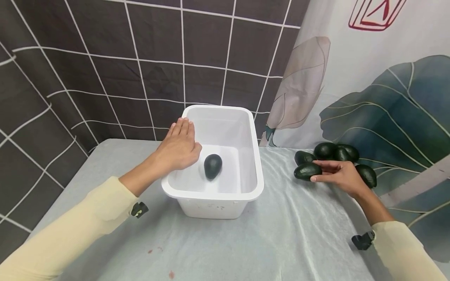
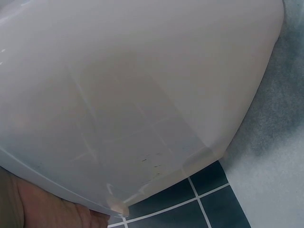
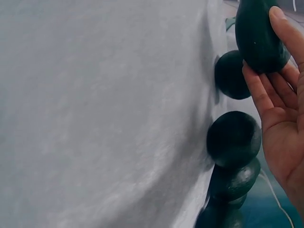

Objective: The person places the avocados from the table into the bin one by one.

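Pinches a dark green avocado (image 1: 307, 171) in the right hand (image 1: 339, 177), thumb on one side and fingers on the other, over the right-hand part of the cloth-covered desk (image 1: 281, 234). Grasps by the fingertips rather than deep in the palm, probably because of close neighbours and the rounded shape. Cannot tell from these views whether lifted clear of the cloth or touching it.

Around and behind the right hand, a loose cluster of other avocados (image 1: 325, 150) near the desk's edge; overlapping, so hard to count exactly. Gathered on that side apparently for easy reach by the right hand.

Rests the left hand (image 1: 181, 144) on the left rim of a white plastic tub (image 1: 259, 171), fingers extended and released, not clenched round anything. Most likely placed there to steady the tub. Stands upright, mouth upward, between the two arms, presumably for access from either side.

Inside the tub, a single avocado (image 1: 213, 166) on its side near the middle of the floor, tapered end towards the person, well apart from the cluster. Beyond the desk, a dark grid-lined backdrop (image 1: 207, 43) and a leaf-printed hanging (image 1: 386, 97).
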`<act>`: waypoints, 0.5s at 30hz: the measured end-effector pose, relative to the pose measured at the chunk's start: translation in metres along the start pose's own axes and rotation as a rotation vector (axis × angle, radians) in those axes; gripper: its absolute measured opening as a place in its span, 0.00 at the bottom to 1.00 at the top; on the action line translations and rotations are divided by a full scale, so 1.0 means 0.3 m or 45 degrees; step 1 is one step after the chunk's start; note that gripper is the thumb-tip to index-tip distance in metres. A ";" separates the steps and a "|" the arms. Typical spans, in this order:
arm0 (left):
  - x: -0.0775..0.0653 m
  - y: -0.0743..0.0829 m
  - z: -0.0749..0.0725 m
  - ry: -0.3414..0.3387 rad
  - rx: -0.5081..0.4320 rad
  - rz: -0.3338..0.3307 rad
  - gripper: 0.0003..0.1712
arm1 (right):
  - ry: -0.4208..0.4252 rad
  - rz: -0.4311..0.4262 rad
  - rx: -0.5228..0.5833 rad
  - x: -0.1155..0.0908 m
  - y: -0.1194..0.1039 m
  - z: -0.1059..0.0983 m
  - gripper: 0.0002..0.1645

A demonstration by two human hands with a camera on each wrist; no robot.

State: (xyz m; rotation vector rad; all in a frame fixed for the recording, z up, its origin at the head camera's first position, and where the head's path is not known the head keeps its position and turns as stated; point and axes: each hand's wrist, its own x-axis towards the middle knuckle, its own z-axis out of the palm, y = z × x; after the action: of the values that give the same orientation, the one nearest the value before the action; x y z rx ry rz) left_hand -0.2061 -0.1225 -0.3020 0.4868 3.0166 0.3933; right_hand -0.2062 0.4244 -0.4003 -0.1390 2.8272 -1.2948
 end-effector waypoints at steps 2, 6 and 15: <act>0.000 0.000 0.000 0.000 -0.002 0.000 0.47 | 0.011 -0.001 -0.002 0.005 -0.013 0.001 0.43; 0.002 0.002 0.002 -0.003 0.001 -0.001 0.47 | 0.010 0.003 -0.002 0.018 -0.033 0.002 0.42; 0.000 0.006 -0.003 -0.003 -0.002 0.000 0.46 | -0.012 0.058 -0.096 0.056 -0.077 -0.022 0.45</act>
State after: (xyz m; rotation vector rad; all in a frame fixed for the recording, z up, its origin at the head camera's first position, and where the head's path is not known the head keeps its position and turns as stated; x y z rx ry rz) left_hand -0.2057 -0.1211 -0.3007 0.4868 3.0137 0.3951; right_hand -0.2218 0.4127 -0.3785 -0.0823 2.8547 -1.1758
